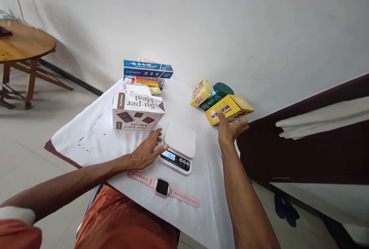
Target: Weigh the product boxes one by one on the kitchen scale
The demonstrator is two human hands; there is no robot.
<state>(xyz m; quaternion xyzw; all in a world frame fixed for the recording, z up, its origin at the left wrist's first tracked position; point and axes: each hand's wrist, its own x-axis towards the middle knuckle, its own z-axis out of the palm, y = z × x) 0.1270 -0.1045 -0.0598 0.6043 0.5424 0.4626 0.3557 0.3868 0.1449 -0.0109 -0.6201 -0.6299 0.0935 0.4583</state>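
My left hand [148, 150] lies on the white cloth with its fingers apart, beside the left edge of a white kitchen scale [179, 140] whose display reads 363. Nothing rests on the scale's plate. At the right, my right hand [230, 128] is at the near side of a yellow wafer box [225, 110], fingers spread, thumb against or just before its front; the hand is not wrapped round it. A white Su-per Meal box [138, 111] stands behind my left hand. A pink watch [162, 187] lies flat in front of the scale.
Behind the Su-per Meal box are a blue toothpaste box [147, 69] and several small packages. A green container [216, 96] and a small yellow box [201, 93] stand left of the wafer box. A white wall rises behind the table; a round wooden table [27, 41] is at far left.
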